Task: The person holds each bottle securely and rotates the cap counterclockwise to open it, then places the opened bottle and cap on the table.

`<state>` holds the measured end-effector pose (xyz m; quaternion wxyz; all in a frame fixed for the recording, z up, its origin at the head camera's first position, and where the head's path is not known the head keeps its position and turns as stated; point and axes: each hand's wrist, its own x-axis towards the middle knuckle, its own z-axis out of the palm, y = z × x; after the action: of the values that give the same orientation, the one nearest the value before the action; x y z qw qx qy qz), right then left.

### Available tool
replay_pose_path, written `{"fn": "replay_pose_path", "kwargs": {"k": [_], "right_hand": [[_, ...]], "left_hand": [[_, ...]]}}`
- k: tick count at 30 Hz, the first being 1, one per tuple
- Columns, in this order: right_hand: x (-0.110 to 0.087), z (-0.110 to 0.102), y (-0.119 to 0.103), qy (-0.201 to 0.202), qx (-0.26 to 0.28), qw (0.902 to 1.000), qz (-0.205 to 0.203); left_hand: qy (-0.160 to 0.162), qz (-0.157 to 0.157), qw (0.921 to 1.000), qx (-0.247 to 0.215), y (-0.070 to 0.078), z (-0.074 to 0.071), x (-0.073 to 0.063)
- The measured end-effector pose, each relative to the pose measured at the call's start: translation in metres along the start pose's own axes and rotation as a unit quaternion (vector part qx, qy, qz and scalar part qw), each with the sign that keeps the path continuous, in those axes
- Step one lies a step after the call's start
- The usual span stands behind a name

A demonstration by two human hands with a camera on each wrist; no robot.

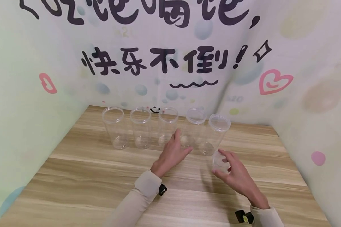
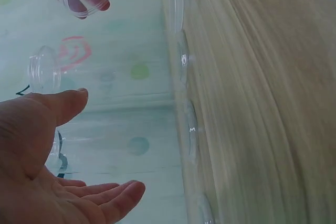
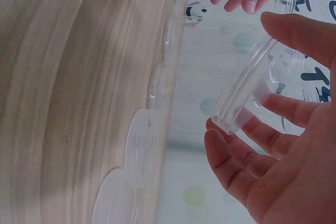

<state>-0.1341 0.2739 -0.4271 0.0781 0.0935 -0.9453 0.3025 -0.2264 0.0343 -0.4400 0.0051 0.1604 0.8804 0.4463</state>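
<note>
Several clear plastic jars stand upright in a row, among them a leftmost jar point(image 1: 113, 129), a middle jar point(image 1: 168, 121) and a rightmost jar point(image 1: 218, 134). My left hand point(image 1: 170, 154) reaches in front of the middle jar, thumb apart from the fingers and nothing between them. In the left wrist view its fingers are extended. My right hand point(image 1: 237, 176) holds a round clear lid point(image 3: 247, 85) by its edge, thumb on one side and fingertips on the other. That lid is tilted, just in front of the rightmost jar's base. The two right-hand jars show thicker, faintly violet rims.
A wood-grain table point(image 1: 102, 189) carries the jars near its back edge. Behind it hangs a pale printed backdrop point(image 1: 147, 91) with dark writing, and similar printed walls flank both sides. Whitish rounded pieces point(image 3: 113, 198) sit low by the table's surface in the right wrist view.
</note>
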Motion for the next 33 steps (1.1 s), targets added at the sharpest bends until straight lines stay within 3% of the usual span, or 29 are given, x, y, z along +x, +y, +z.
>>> {"fn": "replay_pose_path", "kwargs": {"k": [5,23,33], "right_hand": [[-0.001,0.001,0.000,-0.002,-0.001,1.0000,0.006],[-0.004,0.007,0.006,0.001,0.002,1.0000,-0.008],[-0.007,0.008,0.006,-0.021,0.017,0.9993,0.026]], "left_hand": [[0.022,-0.002,0.9996,-0.021,-0.001,0.003,0.006],[0.051,-0.011,0.9957,-0.076,-0.002,0.017,0.036],[0.058,-0.004,0.9942,-0.090,0.001,0.021,0.046]]}}
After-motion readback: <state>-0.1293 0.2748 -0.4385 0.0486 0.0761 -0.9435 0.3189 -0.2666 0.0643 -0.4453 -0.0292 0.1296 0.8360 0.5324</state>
